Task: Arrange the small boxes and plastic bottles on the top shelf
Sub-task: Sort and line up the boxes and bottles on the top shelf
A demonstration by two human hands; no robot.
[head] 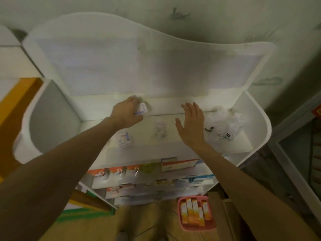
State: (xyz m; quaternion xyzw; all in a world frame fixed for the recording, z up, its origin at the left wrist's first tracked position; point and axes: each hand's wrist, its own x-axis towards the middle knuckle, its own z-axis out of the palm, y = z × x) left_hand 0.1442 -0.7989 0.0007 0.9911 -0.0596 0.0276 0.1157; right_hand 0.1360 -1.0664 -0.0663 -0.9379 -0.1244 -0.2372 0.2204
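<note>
Shelf work, head view, blurry and dim. Left hand (127, 113) reaches up to the top shelf (173, 106) at about 11 o'clock of the frame centre, fingers curled round a small box (141, 110), white card with a blue-red print, held at the shelf's front lip; probably being set down or nudged toward the back wall, cannot tell which. Right hand (192, 125) hovers at 1 o'clock, palm toward the unit, fingers spread and straight, holding nothing; looks ready to steady or slide stock, whether it touches the shelf board is unclear. Second small box (123, 138) sits just below the left wrist at 9 o'clock, same white card, rectangular, glossy face. Clear plastic bottle (160, 130) stands between the two hands near centre, see-through, so its outline is hard to read. Cluster of clear plastic bottles (224, 122) at 3 o'clock, packed against the right wall of the unit, some with dark label patches. Unit is white, smooth, matte, with rounded corners and a wavy back panel. Lower shelves at 6 o'clock hold rows of orange-white and blue-white cartons (139, 173). Pink plastic basket (196, 213) at 5 o'clock holds upright orange cartons. Judged: arranging is mid-way, boxes left, bottles right.
</note>
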